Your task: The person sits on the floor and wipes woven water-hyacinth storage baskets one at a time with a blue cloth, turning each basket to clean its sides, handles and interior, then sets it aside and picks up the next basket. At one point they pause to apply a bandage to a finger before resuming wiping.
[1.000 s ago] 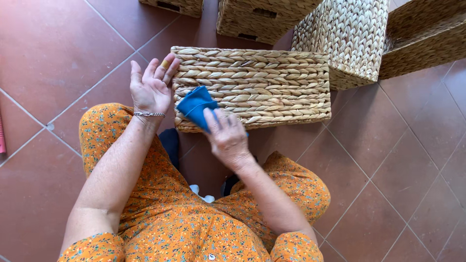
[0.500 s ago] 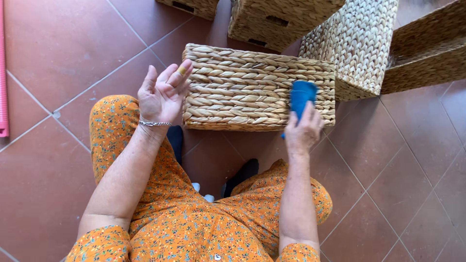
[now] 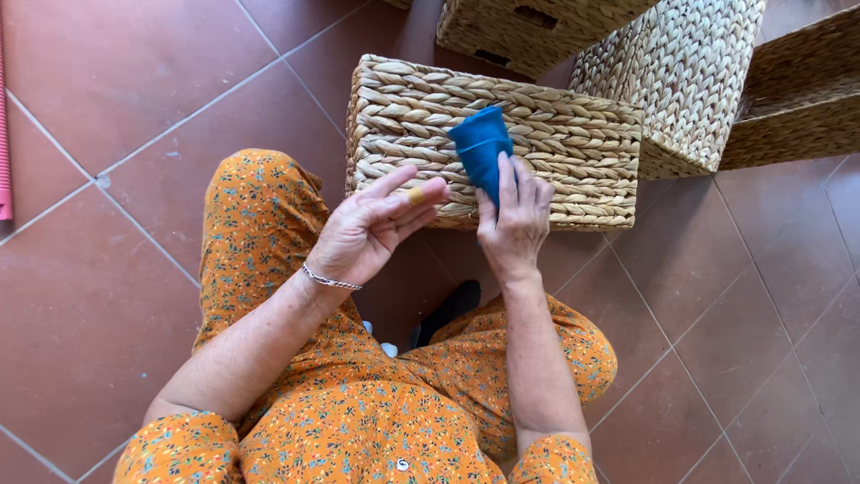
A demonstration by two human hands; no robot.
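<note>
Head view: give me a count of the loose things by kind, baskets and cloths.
Woven baskets: 4 – the basket in front, one behind it, a pale one, a dark one at the right edge; a sliver at the top edge is unclear.
Blue cloth: 1, in the right hand.
Total: 5

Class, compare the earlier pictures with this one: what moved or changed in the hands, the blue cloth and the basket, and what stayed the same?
The right hand carried the blue cloth from the basket's right end back toward its middle, keeping hold of it throughout. The left hand, raised with spread fingers before, has lowered and come in beside the right, fingers closer together. The woven basket stays on its side on the tiled floor, other baskets behind it.
</note>
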